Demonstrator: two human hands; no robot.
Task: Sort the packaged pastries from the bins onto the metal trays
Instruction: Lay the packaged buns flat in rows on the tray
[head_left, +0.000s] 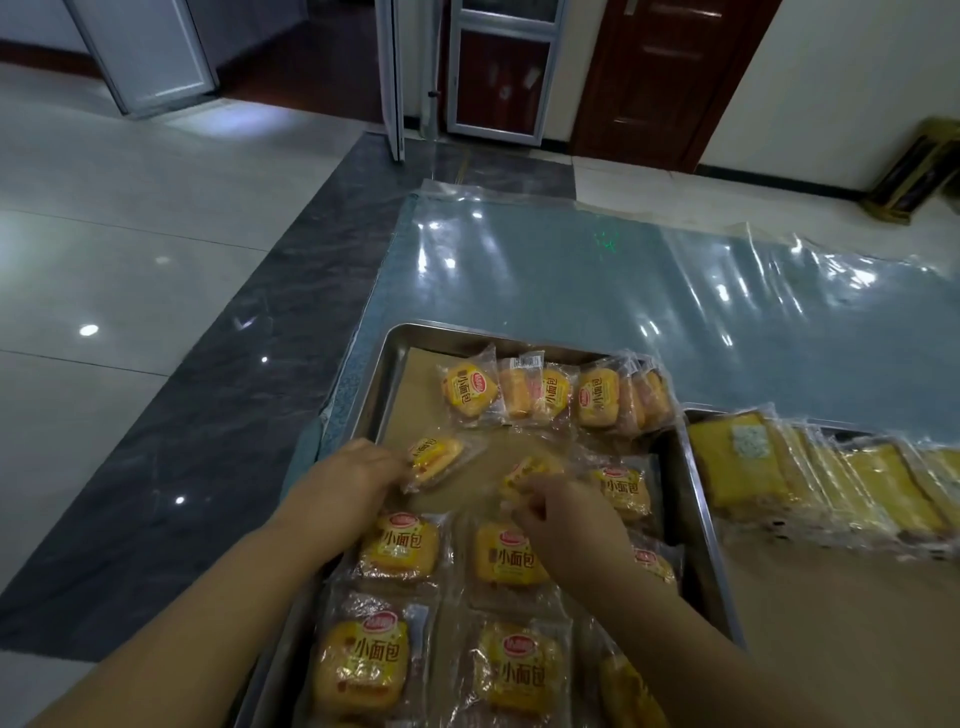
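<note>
Both hands work over the tray (387, 374) at the bench's near left corner. The left hand (353, 480) grips the left pack (439, 454) by its near-left edge, fingers curled on the wrapper. This pack sits tilted over the bare paper liner (415, 395) in the tray's middle. The right hand (566, 519) pinches the right pack (530, 470) between thumb and fingertips at the wrapper's near edge. Cannot tell if that pack is lifted or resting on the liner. The two packs are near each other, not touching.

A back row (597, 397) of bun packs stands on edge, overlapping, along the tray's far side. It reaches the far right corner. Flat bun packs (400, 545) fill the tray's near half in rows, labels up, partly under the forearms. One more bun pack (623, 491) lies just right of the right pack, by the tray's right wall.

A second tray (698, 410) touches the first on its right. It holds yellow cake packs (737, 462) in an overlapping row along its far side.

The bench is covered with shiny film (571, 270), bare behind the trays. The tiled floor (130, 249) is left of the bench, doors (498, 67) beyond.
</note>
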